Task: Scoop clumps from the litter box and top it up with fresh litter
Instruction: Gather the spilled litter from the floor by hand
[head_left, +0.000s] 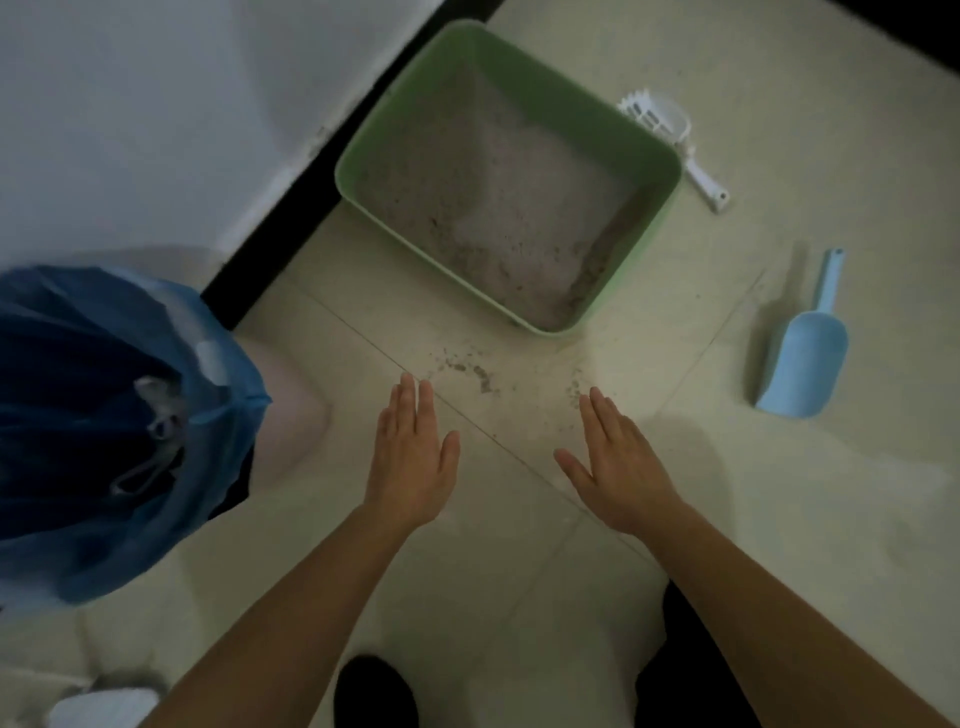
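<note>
A green litter box stands on the tiled floor ahead of me, holding pale grey litter. A white slotted scoop lies on the floor just behind the box's right side. A light blue solid scoop lies to the right of the box, handle pointing away from me. My left hand and my right hand hover flat, palms down, over the floor in front of the box. Both hands hold nothing and their fingers are straight.
A bin lined with a blue plastic bag stands at the left beside a white wall. Spilled litter grains lie on the floor between my hands and the box. A dark skirting strip runs along the wall.
</note>
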